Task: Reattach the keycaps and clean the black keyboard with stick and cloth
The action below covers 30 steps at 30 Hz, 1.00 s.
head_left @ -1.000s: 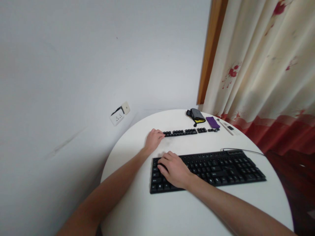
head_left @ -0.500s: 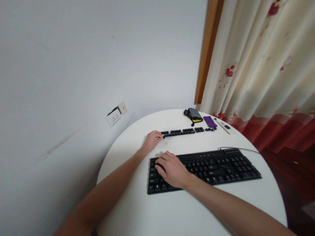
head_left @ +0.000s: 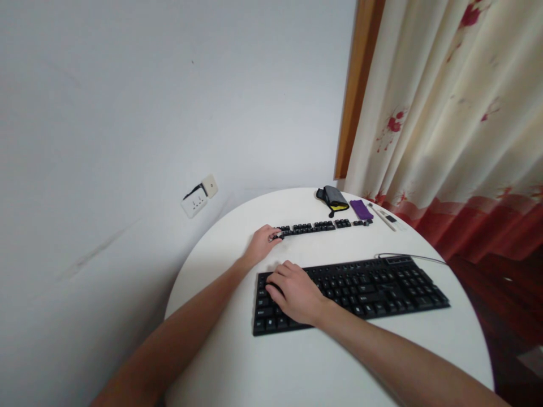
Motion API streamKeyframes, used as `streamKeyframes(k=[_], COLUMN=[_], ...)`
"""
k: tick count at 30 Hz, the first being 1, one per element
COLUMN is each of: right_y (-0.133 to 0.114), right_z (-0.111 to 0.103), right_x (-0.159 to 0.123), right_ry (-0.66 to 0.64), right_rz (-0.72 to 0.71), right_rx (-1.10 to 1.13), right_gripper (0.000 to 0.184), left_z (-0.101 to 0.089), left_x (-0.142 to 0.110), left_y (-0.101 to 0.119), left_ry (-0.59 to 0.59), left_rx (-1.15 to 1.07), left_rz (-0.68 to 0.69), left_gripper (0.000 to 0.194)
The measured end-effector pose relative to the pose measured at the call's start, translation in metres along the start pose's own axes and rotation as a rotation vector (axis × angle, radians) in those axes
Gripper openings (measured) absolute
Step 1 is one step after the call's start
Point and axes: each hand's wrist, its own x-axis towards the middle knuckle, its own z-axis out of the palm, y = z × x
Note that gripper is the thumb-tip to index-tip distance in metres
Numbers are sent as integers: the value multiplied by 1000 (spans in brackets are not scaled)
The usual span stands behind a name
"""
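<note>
My left hand (head_left: 259,245) is at the left end of a row of loose black keycaps (head_left: 313,228) on the white round table (head_left: 237,362). Its thumb and fingers close around a small black keycap (head_left: 278,237), partly hidden by the fingertips. My right hand (head_left: 294,294) lies over the left side of a black keyboard (head_left: 377,288), palm down. Those fingers are loosely bent and spread over the keys, and they cover part of the upper left key area. No held thing shows in that hand.
Beyond the keycap row lie a grey and yellow cloth (head_left: 334,198), a purple cloth (head_left: 361,210) and a slim white brush-like tool (head_left: 382,217). The keyboard's cable (head_left: 418,258) runs off the right edge. A wall socket (head_left: 194,202) is at left, a curtain (head_left: 424,141) at right.
My left fingers have shifted slightly at the end of the keycap row, where the small keycap shows a little more. My right hand has stayed in place on the keyboard.
</note>
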Motion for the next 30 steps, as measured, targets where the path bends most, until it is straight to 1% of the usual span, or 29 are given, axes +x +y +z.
streamKeyframes(k=[5, 7, 9, 11, 13, 14, 17, 20, 22, 24, 28, 30], right_y=[-1, 0, 6, 16, 29, 35, 47, 50, 49, 48, 48, 48], right_z=[1, 1, 0, -3, -5, -7, -7, -3, -1, 1, 1, 1], right_x=[-1, 0, 1, 3, 4, 5, 6, 5, 4, 3, 1, 1], right_ry=[13, 50, 144, 263, 348, 368, 372, 350, 321, 289, 278, 287], right_rz=[2, 26, 100, 201, 286, 312, 333, 327, 324, 312, 271, 274], right_rx=[45, 108, 184, 243, 291, 320, 417, 437, 405, 377, 358, 358], right_gripper=[21, 17, 14, 14, 16, 19, 22, 13, 8, 9, 22, 21], left_z=[0, -4, -11, -20, -31, -35, -46, -50, -50, -51, -62, -70], left_x=[1, 0, -3, -8, -13, -16, -22, -25, -25, -25, -24, -24], left_y=[2, 6, 15, 28, 46, 55, 79, 90, 90, 86, 79, 80], left_ry=[-8, -10, -29, -72, -145, -186, -265, -339, -395, -445, -557, -608], left_rx=[11, 5, -25, -68, -106, -131, -202, -253, -296, -332, -310, -294], left_rz=[-9, -15, -8, 19, 49, 58, 55, 51, 27, -19, -51, -47], left_gripper=[17, 15, 14, 14, 14, 15, 16, 18, 20, 21, 18, 18])
